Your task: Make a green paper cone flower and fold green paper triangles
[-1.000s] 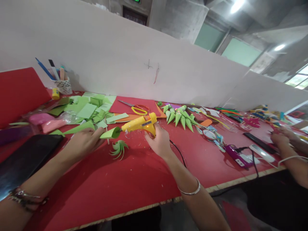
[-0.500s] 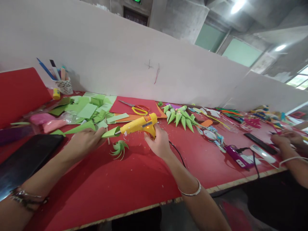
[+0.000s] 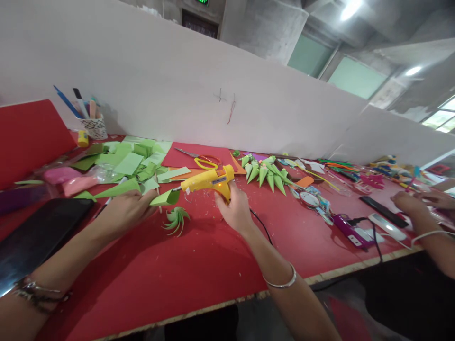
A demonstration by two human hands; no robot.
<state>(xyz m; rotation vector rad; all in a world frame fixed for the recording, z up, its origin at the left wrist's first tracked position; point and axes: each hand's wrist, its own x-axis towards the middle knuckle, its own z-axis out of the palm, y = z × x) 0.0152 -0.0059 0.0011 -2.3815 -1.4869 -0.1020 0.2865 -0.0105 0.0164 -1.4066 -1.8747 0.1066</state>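
My left hand (image 3: 130,208) pinches a folded green paper piece (image 3: 166,198) above the red table (image 3: 185,270). A yellow glue gun (image 3: 206,182) is gripped in my right hand (image 3: 234,206), its nozzle pointing left at the open end of the paper piece. Just below them lies a curled green paper swirl (image 3: 176,221). Spiky green paper cones (image 3: 268,173) sit in a cluster to the right of the gun. Loose green paper pieces (image 3: 130,163) are heaped behind my left hand.
Scissors (image 3: 206,163) lie on red paper behind the gun. A dark tablet (image 3: 42,237) is at the left, a pen cup (image 3: 94,127) at the back left. Rightward are a purple power strip (image 3: 351,232), a black object (image 3: 384,211) and another person's hands (image 3: 412,203).
The glue gun's nozzle has drawn back slightly to the right, and its tip now shows at the paper's opening. The other person's hands have shifted a little left.
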